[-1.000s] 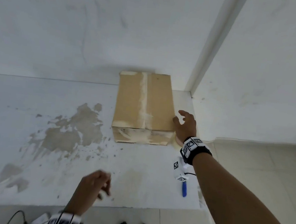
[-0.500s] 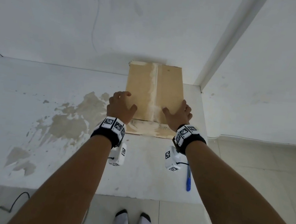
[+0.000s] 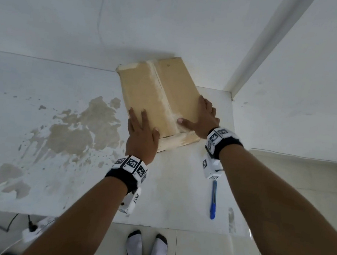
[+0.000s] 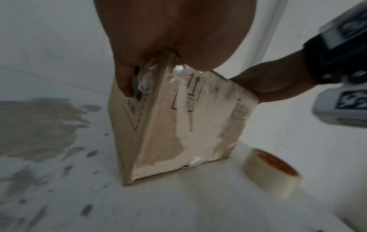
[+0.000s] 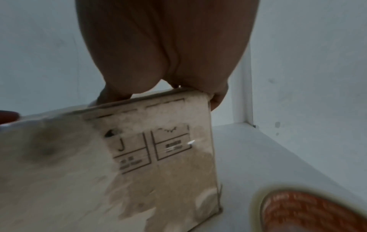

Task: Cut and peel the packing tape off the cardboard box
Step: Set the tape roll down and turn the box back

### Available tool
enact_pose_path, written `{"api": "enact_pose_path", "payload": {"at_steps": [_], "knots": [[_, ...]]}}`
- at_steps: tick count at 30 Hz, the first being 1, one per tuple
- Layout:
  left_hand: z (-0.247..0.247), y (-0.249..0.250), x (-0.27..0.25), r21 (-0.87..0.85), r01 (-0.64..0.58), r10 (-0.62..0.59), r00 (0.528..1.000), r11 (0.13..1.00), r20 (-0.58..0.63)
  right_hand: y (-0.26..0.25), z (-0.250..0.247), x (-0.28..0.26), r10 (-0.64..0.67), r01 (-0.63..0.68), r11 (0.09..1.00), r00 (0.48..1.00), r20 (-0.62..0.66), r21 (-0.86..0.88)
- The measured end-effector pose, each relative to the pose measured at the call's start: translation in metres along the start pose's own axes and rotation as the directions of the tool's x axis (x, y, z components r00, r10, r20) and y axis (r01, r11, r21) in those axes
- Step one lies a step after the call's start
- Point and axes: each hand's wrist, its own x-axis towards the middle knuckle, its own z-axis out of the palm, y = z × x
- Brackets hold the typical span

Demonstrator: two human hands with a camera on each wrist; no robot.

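Note:
The brown cardboard box (image 3: 167,90) lies skewed on the white table, with a pale strip of packing tape (image 3: 162,100) along its middle seam. My left hand (image 3: 142,133) lies on its near left corner, fingers straight on the top. The left wrist view shows one finger down the box (image 4: 168,133) side. My right hand (image 3: 203,118) holds the near right edge, thumb on top and fingers over the side. Torn tape and printed marks show on the box's end face (image 5: 139,172). A blue utility knife (image 3: 213,201) lies on the table below my right wrist.
A roll of clear tape (image 4: 272,172) with an orange core (image 5: 309,211) sits on the table right of the box. The table (image 3: 59,137) is stained at left and ends just before my feet. Walls close in behind and at right. A power strip (image 3: 30,231) lies on the floor.
My left hand rose from the table's front edge onto the box. Both hands then turned the box counterclockwise, so it now sits skewed instead of square to the wall.

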Motion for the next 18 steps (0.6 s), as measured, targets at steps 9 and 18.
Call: {"api": "enact_pose_path", "payload": {"at_steps": [9, 18], "knots": [[0.002, 0.035, 0.012, -0.108, 0.160, -0.153, 0.986, 0.981, 0.069, 0.011, -0.028, 0.034, -0.093, 0.095, 0.994, 0.995, 0.046, -0.047], [-0.051, -0.024, 0.101, 0.305, -0.215, 0.180, 0.974, 0.928, 0.141, -0.043, 0.036, -0.026, -0.241, 0.228, 0.967, 0.962, -0.125, -0.111]]}}
